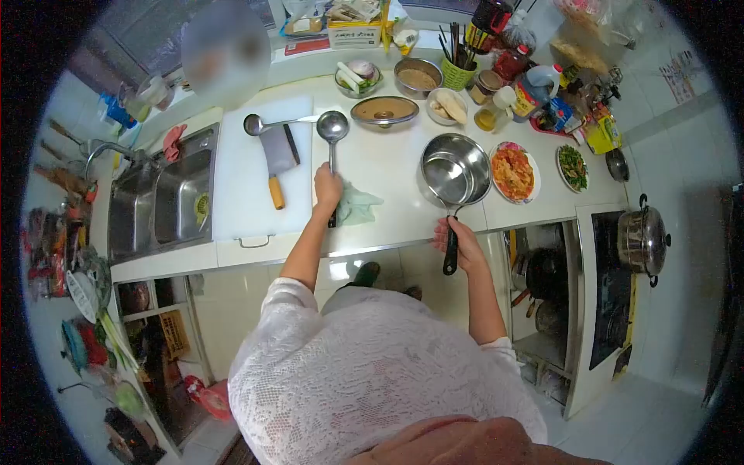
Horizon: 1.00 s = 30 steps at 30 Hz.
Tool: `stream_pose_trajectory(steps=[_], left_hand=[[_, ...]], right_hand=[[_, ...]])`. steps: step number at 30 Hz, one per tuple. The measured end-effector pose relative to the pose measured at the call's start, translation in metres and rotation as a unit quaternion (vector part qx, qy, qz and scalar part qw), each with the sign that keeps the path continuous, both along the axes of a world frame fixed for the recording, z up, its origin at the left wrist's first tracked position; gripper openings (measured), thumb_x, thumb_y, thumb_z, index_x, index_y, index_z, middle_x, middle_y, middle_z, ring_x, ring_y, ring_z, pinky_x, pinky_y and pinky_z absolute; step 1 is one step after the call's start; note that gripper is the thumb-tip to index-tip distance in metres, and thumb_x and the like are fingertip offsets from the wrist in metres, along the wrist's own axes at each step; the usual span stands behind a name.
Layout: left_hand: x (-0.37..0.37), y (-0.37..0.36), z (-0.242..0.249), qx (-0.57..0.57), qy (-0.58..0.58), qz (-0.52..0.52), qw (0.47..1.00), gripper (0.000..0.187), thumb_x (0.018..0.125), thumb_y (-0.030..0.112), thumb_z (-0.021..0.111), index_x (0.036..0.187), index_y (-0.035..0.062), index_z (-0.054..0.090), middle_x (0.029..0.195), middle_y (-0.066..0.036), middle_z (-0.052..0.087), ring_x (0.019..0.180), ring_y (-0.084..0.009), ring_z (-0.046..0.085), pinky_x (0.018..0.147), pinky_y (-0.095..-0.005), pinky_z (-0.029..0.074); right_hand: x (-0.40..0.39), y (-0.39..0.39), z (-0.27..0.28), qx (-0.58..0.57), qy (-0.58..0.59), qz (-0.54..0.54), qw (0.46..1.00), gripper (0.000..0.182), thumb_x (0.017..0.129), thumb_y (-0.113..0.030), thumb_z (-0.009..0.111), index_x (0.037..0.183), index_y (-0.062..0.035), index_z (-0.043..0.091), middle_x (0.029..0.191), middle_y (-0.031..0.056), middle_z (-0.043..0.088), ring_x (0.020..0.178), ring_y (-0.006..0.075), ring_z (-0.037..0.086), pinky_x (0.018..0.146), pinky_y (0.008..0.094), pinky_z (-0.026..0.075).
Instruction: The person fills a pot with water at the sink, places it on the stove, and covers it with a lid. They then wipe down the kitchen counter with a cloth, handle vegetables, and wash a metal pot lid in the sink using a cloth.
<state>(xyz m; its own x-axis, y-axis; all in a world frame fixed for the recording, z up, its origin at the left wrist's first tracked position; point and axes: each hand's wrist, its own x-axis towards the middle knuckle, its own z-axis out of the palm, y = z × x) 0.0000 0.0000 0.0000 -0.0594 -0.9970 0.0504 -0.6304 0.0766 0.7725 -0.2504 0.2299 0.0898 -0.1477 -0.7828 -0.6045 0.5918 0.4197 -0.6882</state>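
My left hand [328, 186] is wrapped around the handle of a metal ladle [332, 126], whose bowl points away from me on the white counter. Just right of that hand lies a crumpled pale green cloth [360, 206]. At the counter's front edge, my right hand [465, 246] grips the black handle of a steel saucepan [456, 172]. The inside of the pan shows bare shiny metal. To the left, a cleaver [279, 151] with a wooden handle rests on a white cutting board [236, 186], near a second ladle [253, 124].
A double sink [172, 190] is at the left. Behind the pan stand a lid [385, 111], a bowl of brown contents [418, 76] and a small bowl [447, 106]. Rightward are a plate of reddish food [513, 172], a plate of greens [573, 168] and a lidded pot [642, 240].
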Motion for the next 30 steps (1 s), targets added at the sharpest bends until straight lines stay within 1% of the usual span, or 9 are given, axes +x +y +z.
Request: stream_pose_trajectory(steps=[9, 11, 13, 16, 19, 21, 23, 28, 30], left_hand=[[0.009, 0.001, -0.005, -0.026, -0.068, -0.002, 0.997, 0.016, 0.072, 0.000, 0.049, 0.086, -0.0057, 0.053, 0.088, -0.027, 0.053, 0.089, -0.0426, 0.051, 0.079, -0.0464, 0.042], [0.021, 0.014, 0.005, -0.069, -0.093, -0.104, 0.988, 0.018, 0.071, 0.000, 0.048, 0.088, -0.0056, 0.053, 0.090, -0.027, 0.053, 0.090, -0.0415, 0.051, 0.078, -0.0458, 0.042], [0.032, 0.062, 0.029, -0.174, -0.047, -0.065, 0.981, 0.020, 0.072, 0.001, 0.050, 0.090, -0.0054, 0.054, 0.089, -0.026, 0.054, 0.086, -0.0393, 0.052, 0.077, -0.0440, 0.042], [0.046, 0.120, 0.050, 0.020, 0.114, -0.107, 0.987, 0.024, 0.080, 0.018, 0.058, 0.098, 0.0016, 0.058, 0.092, -0.010, 0.060, 0.080, -0.0239, 0.058, 0.074, -0.0344, 0.046], [0.050, 0.179, 0.106, 0.338, 0.302, -0.189, 0.871, 0.034, 0.090, 0.033, 0.051, 0.105, 0.0034, 0.057, 0.096, -0.005, 0.060, 0.087, -0.0144, 0.059, 0.077, -0.0291, 0.048], [0.072, 0.213, 0.155, 0.372, 0.424, -0.255, 0.785, 0.042, 0.091, 0.037, 0.048, 0.106, -0.0011, 0.055, 0.096, -0.008, 0.060, 0.088, -0.0151, 0.059, 0.078, -0.0274, 0.048], [0.098, 0.217, 0.168, 0.368, 0.525, -0.233, 0.731, 0.040, 0.091, 0.035, 0.047, 0.105, -0.0029, 0.053, 0.096, -0.010, 0.060, 0.082, -0.0153, 0.060, 0.068, -0.0260, 0.049], [0.219, 0.189, 0.161, 0.309, 0.531, -0.115, 0.780, 0.018, 0.091, 0.023, 0.047, 0.091, 0.0044, 0.050, 0.079, -0.004, 0.055, 0.059, -0.0118, 0.053, 0.050, -0.0241, 0.043], [0.276, 0.179, 0.162, 0.276, 0.625, -0.060, 0.728, 0.009, 0.090, 0.014, 0.047, 0.082, 0.0088, 0.045, 0.068, 0.000, 0.046, 0.049, -0.0079, 0.044, 0.043, -0.0212, 0.036]], right_hand=[[0.007, 0.006, -0.007, -0.071, -0.071, 0.002, 0.995, 0.017, 0.089, -0.022, 0.051, 0.088, -0.0051, 0.048, 0.065, 0.0002, 0.043, 0.050, 0.0085, 0.040, 0.041, 0.0228, 0.033], [0.014, 0.006, 0.018, -0.085, -0.058, 0.028, 0.994, 0.015, 0.089, -0.020, 0.050, 0.084, -0.0061, 0.046, 0.063, -0.0001, 0.043, 0.047, 0.0081, 0.039, 0.040, 0.0229, 0.032], [0.020, 0.006, 0.035, -0.073, -0.022, 0.096, 0.992, 0.015, 0.089, -0.019, 0.048, 0.082, -0.0069, 0.044, 0.062, -0.0006, 0.042, 0.046, 0.0082, 0.039, 0.040, 0.0236, 0.033], [0.044, -0.004, 0.066, -0.142, 0.020, 0.163, 0.976, 0.016, 0.089, -0.020, 0.046, 0.083, -0.0058, 0.045, 0.064, 0.0010, 0.045, 0.052, 0.0100, 0.046, 0.047, 0.0244, 0.039], [0.085, -0.029, 0.067, -0.267, 0.109, 0.228, 0.930, 0.016, 0.089, -0.020, 0.047, 0.084, -0.0042, 0.045, 0.068, 0.0037, 0.050, 0.062, 0.0110, 0.050, 0.058, 0.0242, 0.041], [0.148, -0.052, 0.079, -0.352, 0.163, 0.294, 0.874, 0.017, 0.089, -0.020, 0.046, 0.084, -0.0037, 0.044, 0.075, 0.0075, 0.055, 0.071, 0.0115, 0.051, 0.067, 0.0241, 0.040], [0.203, -0.059, 0.085, -0.296, 0.071, 0.321, 0.897, 0.021, 0.087, -0.024, 0.054, 0.085, -0.0028, 0.052, 0.080, 0.0068, 0.058, 0.084, 0.0130, 0.052, 0.080, 0.0296, 0.038], [0.334, -0.086, 0.086, -0.238, 0.014, 0.434, 0.869, 0.030, 0.087, -0.029, 0.054, 0.086, 0.0006, 0.050, 0.091, 0.0151, 0.062, 0.047, 0.0098, 0.051, 0.035, 0.0188, 0.042], [0.401, -0.093, 0.087, -0.236, 0.006, 0.414, 0.879, 0.029, 0.087, -0.028, 0.054, 0.091, 0.0006, 0.049, 0.096, 0.0173, 0.062, 0.046, 0.0095, 0.050, 0.036, 0.0211, 0.045]])
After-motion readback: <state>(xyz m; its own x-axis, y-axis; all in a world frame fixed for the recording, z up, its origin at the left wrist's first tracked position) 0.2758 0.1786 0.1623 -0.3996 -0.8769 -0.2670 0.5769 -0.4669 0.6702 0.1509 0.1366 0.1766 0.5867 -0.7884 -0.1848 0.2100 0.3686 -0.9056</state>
